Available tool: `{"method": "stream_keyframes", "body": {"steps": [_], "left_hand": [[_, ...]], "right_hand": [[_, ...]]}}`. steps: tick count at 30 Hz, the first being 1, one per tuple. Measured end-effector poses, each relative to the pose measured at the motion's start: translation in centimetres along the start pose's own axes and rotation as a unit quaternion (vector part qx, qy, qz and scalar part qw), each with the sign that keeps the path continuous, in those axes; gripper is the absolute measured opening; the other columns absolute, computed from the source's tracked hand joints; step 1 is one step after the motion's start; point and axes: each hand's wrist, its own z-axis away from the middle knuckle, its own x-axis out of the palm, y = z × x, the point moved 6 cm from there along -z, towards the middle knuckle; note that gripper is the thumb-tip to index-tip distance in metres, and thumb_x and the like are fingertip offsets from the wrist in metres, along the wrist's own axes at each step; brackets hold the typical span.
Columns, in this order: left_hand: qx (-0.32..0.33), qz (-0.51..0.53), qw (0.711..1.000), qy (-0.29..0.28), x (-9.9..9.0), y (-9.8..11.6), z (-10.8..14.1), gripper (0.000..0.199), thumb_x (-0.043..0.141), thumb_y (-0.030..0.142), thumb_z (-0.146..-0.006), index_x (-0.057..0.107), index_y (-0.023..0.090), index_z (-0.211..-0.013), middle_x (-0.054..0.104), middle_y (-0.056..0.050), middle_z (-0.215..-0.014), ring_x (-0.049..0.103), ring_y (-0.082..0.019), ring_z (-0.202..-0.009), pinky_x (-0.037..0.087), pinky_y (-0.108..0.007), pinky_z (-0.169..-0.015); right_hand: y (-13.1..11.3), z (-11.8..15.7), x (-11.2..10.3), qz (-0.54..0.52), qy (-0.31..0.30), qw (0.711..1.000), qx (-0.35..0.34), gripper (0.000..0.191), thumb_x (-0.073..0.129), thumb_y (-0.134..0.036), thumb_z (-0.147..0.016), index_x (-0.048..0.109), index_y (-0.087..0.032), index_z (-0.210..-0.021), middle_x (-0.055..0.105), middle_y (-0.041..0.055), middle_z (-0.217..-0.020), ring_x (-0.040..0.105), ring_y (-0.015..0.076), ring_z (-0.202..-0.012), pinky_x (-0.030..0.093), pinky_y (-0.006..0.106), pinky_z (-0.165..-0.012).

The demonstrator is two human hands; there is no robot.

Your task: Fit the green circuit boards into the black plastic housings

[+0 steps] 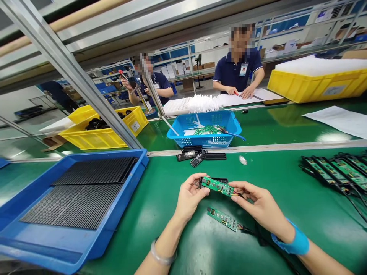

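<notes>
A green circuit board (218, 186) is held up between my two hands over the green table. My left hand (190, 194) pinches its left end between thumb and fingers. At the right end, where thin wires come out, my right hand (254, 200) closes on the board. A black casing piece shows partly behind this board. Below it, a second green board (223, 219) lies on the table, its wires joining a black cable (258, 235) that passes under my right forearm. Several black casing pieces (198, 159) lie beyond my hands, beside a small clear item (242, 160).
A blue tray (103, 244) of black strips stands left. Wired boards (338, 172) lie right. Behind are a blue basket (200, 140) with cable ties, yellow bins (318, 84) and a metal post. Two people (239, 72) are across the table.
</notes>
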Motion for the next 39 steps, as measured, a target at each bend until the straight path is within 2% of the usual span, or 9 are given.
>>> {"method": "stream_keyframes", "body": {"steps": [5, 12, 17, 22, 25, 28, 33, 36, 39], "left_hand": [[0.007, -0.013, 1.0, -0.008, 0.6, 0.0, 0.3, 0.047, 0.07, 0.035, -0.076, 0.057, 0.02, -0.119, 0.067, -0.008, -0.106, 0.061, -0.018, -0.093, 0.051, -0.029, -0.083], [0.0, -0.023, 0.999, -0.027, 1.3, 0.0, 0.7, 0.063, 0.058, 0.042, -0.084, 0.032, 0.024, -0.138, 0.059, -0.009, -0.117, 0.062, -0.02, -0.095, 0.054, -0.031, -0.078], [-0.008, 0.043, 0.998, -0.04, 2.8, -0.7, 1.0, 0.077, 0.071, 0.032, -0.076, 0.022, 0.025, -0.135, 0.064, -0.007, -0.106, 0.063, -0.018, -0.092, 0.05, -0.034, -0.087], [-0.035, 0.068, 0.997, 0.017, 3.0, -1.7, 1.1, 0.082, 0.072, 0.031, -0.074, 0.019, 0.023, -0.135, 0.069, -0.005, -0.093, 0.066, -0.019, -0.087, 0.05, -0.035, -0.084], [-0.06, 0.076, 0.995, 0.023, 2.9, -2.0, 1.2, 0.085, 0.074, 0.032, -0.072, 0.019, 0.023, -0.136, 0.07, -0.005, -0.092, 0.067, -0.018, -0.079, 0.053, -0.032, -0.075], [-0.072, 0.075, 0.994, 0.016, 3.1, -2.0, 1.5, 0.082, 0.074, 0.031, -0.072, 0.022, 0.023, -0.134, 0.07, -0.005, -0.09, 0.066, -0.016, -0.073, 0.054, -0.028, -0.067], [-0.08, 0.057, 0.995, 0.014, 3.2, -2.0, 1.7, 0.076, 0.074, 0.028, -0.073, 0.024, 0.022, -0.13, 0.069, -0.005, -0.089, 0.066, -0.015, -0.07, 0.056, -0.027, -0.065], [-0.093, 0.052, 0.994, 0.01, 3.0, -2.0, 1.5, 0.071, 0.073, 0.032, -0.074, 0.027, 0.022, -0.128, 0.069, -0.007, -0.095, 0.066, -0.015, -0.073, 0.056, -0.027, -0.065], [-0.109, 0.071, 0.991, 0.009, 2.7, -2.2, 1.2, 0.049, 0.061, 0.042, -0.082, 0.037, 0.019, -0.118, 0.068, -0.01, -0.1, 0.067, -0.017, -0.071, 0.057, -0.029, -0.062]], "right_hand": [[-0.3, 0.1, 0.3, 0.05, 0.007, 0.997, -0.065, 0.028, 0.06, -0.036, -0.084, 0.066, -0.024, -0.108, 0.063, 0.0037, -0.083, 0.056, 0.0161, -0.068, 0.047, 0.03, -0.062], [-0.5, 0.2, 0.3, 0.082, 0.015, 0.99, -0.11, 0.025, 0.06, -0.031, -0.086, 0.067, -0.027, -0.109, 0.055, 0.0027, -0.081, 0.054, 0.0157, -0.069, 0.044, 0.029, -0.059], [-0.5, 0.7, 0.9, 0.098, 0.011, 0.986, -0.131, 0.029, 0.06, -0.027, -0.085, 0.062, -0.026, -0.115, 0.053, 0.0005, -0.077, 0.051, 0.0132, -0.064, 0.044, 0.027, -0.058], [0.4, 0.7, 2.0, 0.055, -0.025, 0.998, -0.026, 0.036, 0.061, -0.036, -0.083, 0.055, -0.021, -0.116, 0.055, 0.0019, -0.081, 0.054, 0.0141, -0.065, 0.048, 0.027, -0.058], [1.2, 0.6, 3.5, -0.037, -0.125, 0.99, 0.06, 0.042, 0.047, -0.044, -0.09, 0.051, -0.019, -0.123, 0.063, 0.0043, -0.085, 0.059, 0.0162, -0.071, 0.05, 0.028, -0.06], [1.7, 0.7, 4.8, -0.116, -0.181, 0.97, 0.11, 0.042, 0.045, -0.049, -0.089, 0.058, -0.017, -0.113, 0.069, 0.0053, -0.083, 0.064, 0.0184, -0.076, 0.05, 0.028, -0.062], [2.2, 0.5, 4.9, -0.111, -0.139, 0.977, 0.121, 0.043, 0.049, -0.055, -0.085, 0.063, -0.015, -0.079, 0.067, 0.0035, -0.066, 0.062, 0.0155, -0.059, 0.046, 0.025, -0.054], [2.1, 0.5, 4.8, -0.109, -0.135, 0.978, 0.117, 0.042, 0.048, -0.054, -0.085, 0.063, -0.015, -0.081, 0.067, 0.0033, -0.065, 0.061, 0.0143, -0.058, 0.045, 0.023, -0.053], [2.0, 0.4, 4.6, -0.112, -0.139, 0.977, 0.116, 0.041, 0.048, -0.052, -0.086, 0.065, -0.014, -0.091, 0.067, 0.0028, -0.065, 0.061, 0.014, -0.059, 0.045, 0.023, -0.054]]}}
